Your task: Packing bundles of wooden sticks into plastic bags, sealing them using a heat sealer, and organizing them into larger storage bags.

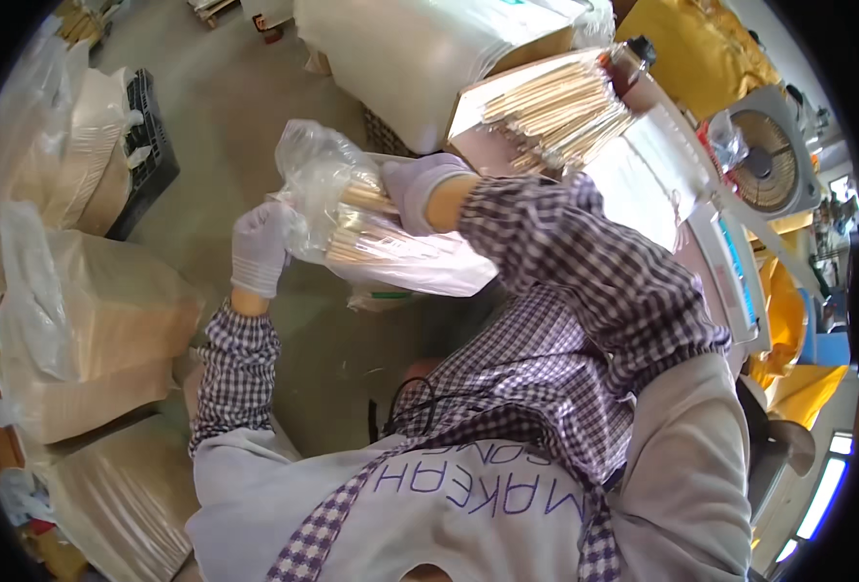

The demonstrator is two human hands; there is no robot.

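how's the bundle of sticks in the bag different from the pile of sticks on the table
The bundle of sticks sits inside a clear plastic bag, held up between the left hand and right hand; the pile of sticks lies bare on the table, with no hand on it. The bundle looks smaller and tightly gathered; the pile is bigger and fanned out. Both are pale wooden sticks.

Both hands wear thin, pale lilac-white knitted gloves: the left hand (258, 247) and the right hand (418, 186). The sleeves (584, 262) are a purple-and-white gingham check, cuffed just behind the gloves, and the same check runs down the shirt front. Over it lies a pale grey apron (429, 504) with purple printed lettering, and a thin black cord (420, 398) loops across the chest
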